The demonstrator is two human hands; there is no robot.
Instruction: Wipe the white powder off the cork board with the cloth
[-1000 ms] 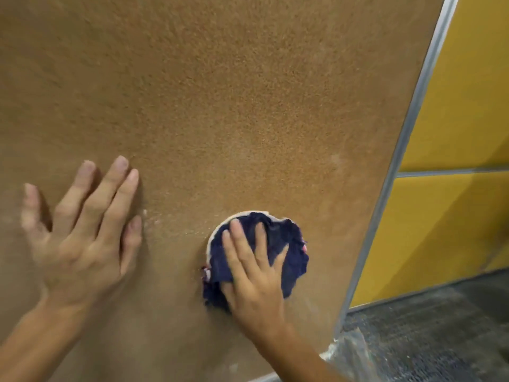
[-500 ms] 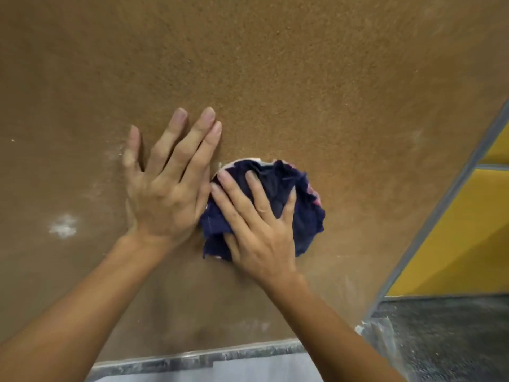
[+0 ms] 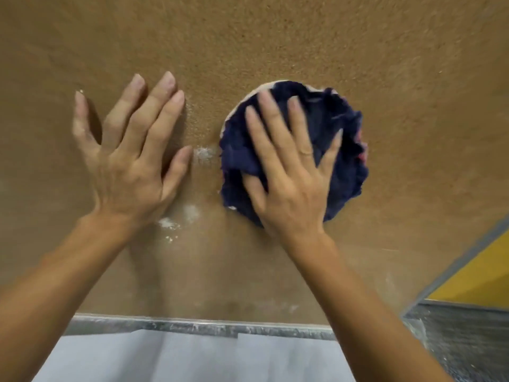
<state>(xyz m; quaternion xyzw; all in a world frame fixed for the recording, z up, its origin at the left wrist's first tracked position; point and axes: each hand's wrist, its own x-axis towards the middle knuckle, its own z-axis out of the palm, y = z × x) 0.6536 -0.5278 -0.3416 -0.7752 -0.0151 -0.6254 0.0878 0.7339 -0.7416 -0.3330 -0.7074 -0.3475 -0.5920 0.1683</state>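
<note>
My left hand (image 3: 129, 166) lay flat on the cork board (image 3: 275, 37), cloth (image 3: 344, 166) just right of it under my right hand (image 3: 289, 188), powder (image 3: 203, 155) between them.

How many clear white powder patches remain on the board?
3: one patch between left hand and cloth, two lower by left wrist. More may hide under cloth or right hand.

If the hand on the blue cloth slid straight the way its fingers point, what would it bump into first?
Probably nothing: ahead of the right hand and cloth lies only bare cork board up to the picture's top. The white powder sits off to its left, beside the left hand.
</note>
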